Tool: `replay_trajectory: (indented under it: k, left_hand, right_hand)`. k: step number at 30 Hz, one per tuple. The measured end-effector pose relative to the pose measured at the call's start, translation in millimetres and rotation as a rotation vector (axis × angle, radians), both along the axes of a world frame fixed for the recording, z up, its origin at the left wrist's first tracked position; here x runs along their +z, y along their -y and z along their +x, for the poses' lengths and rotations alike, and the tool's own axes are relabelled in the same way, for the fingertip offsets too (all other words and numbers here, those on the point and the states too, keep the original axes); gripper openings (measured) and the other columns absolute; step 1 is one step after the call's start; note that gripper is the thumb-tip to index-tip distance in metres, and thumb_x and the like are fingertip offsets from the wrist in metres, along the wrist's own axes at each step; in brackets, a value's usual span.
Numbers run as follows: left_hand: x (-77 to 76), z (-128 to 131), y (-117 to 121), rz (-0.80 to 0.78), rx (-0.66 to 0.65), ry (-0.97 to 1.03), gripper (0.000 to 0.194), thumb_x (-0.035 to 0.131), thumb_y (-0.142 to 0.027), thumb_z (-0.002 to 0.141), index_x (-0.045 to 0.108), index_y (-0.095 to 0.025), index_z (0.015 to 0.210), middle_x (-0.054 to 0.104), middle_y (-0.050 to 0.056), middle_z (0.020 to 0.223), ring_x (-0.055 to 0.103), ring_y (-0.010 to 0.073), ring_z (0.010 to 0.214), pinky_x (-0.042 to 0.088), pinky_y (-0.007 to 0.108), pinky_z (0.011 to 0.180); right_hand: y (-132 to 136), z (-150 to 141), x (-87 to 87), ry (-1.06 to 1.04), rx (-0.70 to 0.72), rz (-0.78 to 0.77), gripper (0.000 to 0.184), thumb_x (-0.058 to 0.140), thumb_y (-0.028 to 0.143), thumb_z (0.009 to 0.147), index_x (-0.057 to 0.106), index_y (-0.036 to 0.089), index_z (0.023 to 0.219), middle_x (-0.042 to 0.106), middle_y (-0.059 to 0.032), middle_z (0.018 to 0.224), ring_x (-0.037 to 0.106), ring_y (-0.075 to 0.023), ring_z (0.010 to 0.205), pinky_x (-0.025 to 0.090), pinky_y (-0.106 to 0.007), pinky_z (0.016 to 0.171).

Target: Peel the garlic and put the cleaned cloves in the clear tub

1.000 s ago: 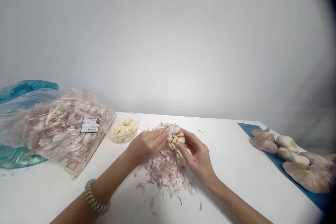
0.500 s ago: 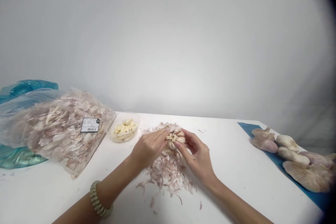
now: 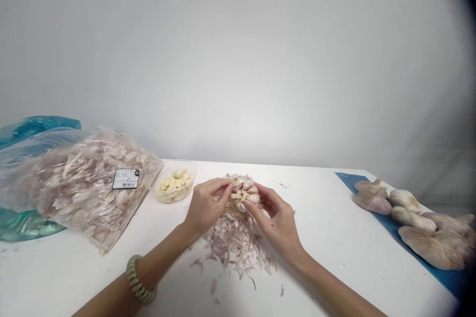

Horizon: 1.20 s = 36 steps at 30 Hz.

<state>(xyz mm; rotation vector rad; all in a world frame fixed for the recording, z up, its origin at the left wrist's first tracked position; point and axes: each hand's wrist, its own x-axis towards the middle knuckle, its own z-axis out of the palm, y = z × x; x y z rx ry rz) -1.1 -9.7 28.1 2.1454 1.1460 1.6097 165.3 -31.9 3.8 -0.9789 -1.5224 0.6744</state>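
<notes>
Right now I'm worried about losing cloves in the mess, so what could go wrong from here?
The garlic bulb in the right hand looks loosened, so a clove might drop into the loose skins below. The open bowl of peeled cloves sits close beside the bulging bag; if the bag shifted, it could nudge the bowl. The left hand is also near that bowl and might knock it if it swung outward.

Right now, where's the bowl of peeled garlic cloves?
In the head view, the clear bowl sits on the white table, left of the left hand, just right of the bag of garlic skins.
</notes>
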Motion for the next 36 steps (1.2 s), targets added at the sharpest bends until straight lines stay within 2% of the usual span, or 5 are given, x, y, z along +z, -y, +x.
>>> replay_trajectory:
  k: [4, 8, 22, 26, 36]
  left_hand:
    - [-0.1, -1, -2, -0.114, -0.107, 0.03, 0.031, 0.063, -0.029, 0.078, 0.067, -0.013, 0.105, 0.07, 0.01, 0.103, 0.069, 0.0198, 0.088, 0.058, 0.032, 0.081]
    - [1.4, -2, -3, -0.173, -0.133, 0.013, 0.025, 0.061, -0.031, 0.08, 0.07, -0.017, 0.1, 0.072, 0.007, 0.098, 0.068, 0.0195, 0.091, 0.058, 0.032, 0.082]
    - [-8.9, -1, -2, -0.101, 0.016, 0.044, 0.017, 0.058, -0.027, 0.082, 0.073, -0.019, 0.086, 0.074, 0.003, 0.082, 0.068, 0.0167, 0.072, 0.054, 0.026, 0.07]
    - [-2.0, -2, -2, -0.254, 0.018, 0.152, 0.022, 0.058, -0.034, 0.082, 0.072, -0.017, 0.078, 0.072, 0.002, 0.073, 0.064, 0.0142, 0.066, 0.051, 0.022, 0.062]
    - [3.1, -4, -8, -0.653, -0.25, 0.568, 0.035, 0.067, -0.043, 0.073, 0.068, -0.014, 0.093, 0.072, 0.007, 0.081, 0.066, 0.0168, 0.08, 0.054, 0.027, 0.075]
  right_hand:
    - [1, -1, -0.2, 0.02, 0.007, 0.03, 0.04, 0.064, 0.031, 0.078, 0.058, 0.018, 0.115, 0.066, -0.0111, 0.106, 0.064, -0.023, 0.09, 0.054, -0.039, 0.079]
    - [1, -1, -1.1, 0.046, 0.012, 0.059, 0.038, 0.064, 0.029, 0.078, 0.058, 0.018, 0.114, 0.066, -0.011, 0.104, 0.064, -0.0228, 0.088, 0.054, -0.04, 0.078]
    - [4, -4, -1.8, 0.032, 0.042, -0.026, 0.039, 0.065, 0.031, 0.077, 0.058, 0.017, 0.113, 0.066, -0.0106, 0.103, 0.064, -0.0228, 0.089, 0.054, -0.037, 0.078]
    - [5, -4, -2.7, 0.018, 0.069, -0.041, 0.04, 0.064, 0.032, 0.078, 0.057, 0.018, 0.115, 0.066, -0.0103, 0.106, 0.064, -0.0229, 0.093, 0.053, -0.037, 0.082]
    - [-1, -3, -5.6, -0.036, 0.125, -0.101, 0.041, 0.059, 0.032, 0.082, 0.053, 0.021, 0.121, 0.061, -0.0105, 0.119, 0.06, -0.0232, 0.106, 0.05, -0.038, 0.091]
